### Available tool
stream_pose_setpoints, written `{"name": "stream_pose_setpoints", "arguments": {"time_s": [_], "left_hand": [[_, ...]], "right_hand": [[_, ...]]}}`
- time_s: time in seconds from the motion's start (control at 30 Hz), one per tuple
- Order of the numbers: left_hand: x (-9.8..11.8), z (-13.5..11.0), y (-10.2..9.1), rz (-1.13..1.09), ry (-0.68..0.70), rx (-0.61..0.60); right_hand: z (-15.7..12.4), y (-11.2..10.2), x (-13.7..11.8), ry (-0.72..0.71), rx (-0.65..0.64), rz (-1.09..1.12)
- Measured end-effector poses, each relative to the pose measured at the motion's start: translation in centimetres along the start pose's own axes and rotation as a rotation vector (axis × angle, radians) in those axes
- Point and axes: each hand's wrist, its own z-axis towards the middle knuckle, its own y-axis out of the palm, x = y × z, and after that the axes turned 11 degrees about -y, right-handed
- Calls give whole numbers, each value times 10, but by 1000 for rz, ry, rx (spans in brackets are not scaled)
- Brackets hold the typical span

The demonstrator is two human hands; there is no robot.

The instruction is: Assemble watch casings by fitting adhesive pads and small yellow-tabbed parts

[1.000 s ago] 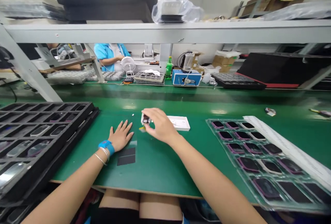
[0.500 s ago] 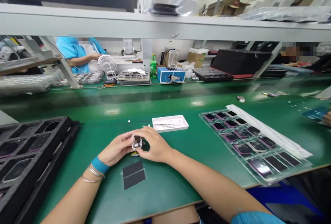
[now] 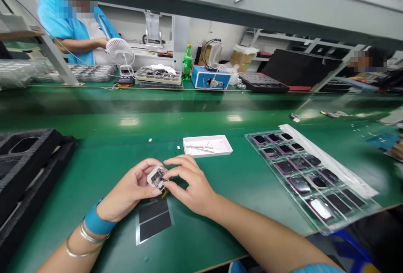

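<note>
My left hand (image 3: 132,189) is curled around a small white watch-like casing (image 3: 156,177), holding it face up just above the green table. My right hand (image 3: 189,182) pinches at the casing's right edge, where a thin yellow strip hangs below it. Both hands touch the same casing. A dark two-piece mat (image 3: 154,221) lies on the table right under my hands. A shallow white tray (image 3: 208,145) with thin tools sits just beyond them.
A clear tray (image 3: 310,178) of dark screen parts lies at the right, with a white paper strip (image 3: 327,159) along it. Black compartment trays (image 3: 28,159) stand at the left. Across the table a person in blue sits behind a small fan (image 3: 119,52), a green bottle (image 3: 187,57) and a blue box (image 3: 210,78).
My left hand left the table and joined my right hand on the casing. Both hands drew closer to me, and the casing now sits turned face up in my left hand.
</note>
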Motion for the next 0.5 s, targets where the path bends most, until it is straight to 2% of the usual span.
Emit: {"name": "stream_pose_setpoints", "arguments": {"time_s": [0.2, 0.37, 0.5], "left_hand": [[-3, -3, 4, 80, 66, 67], [-3, -2, 3, 114, 101, 75], [-4, -1, 2, 137, 97, 65]], "right_hand": [[0, 2, 0, -12, 12, 28], [-1, 3, 0, -27, 30, 19], [-1, 1, 2, -25, -16, -1]]}}
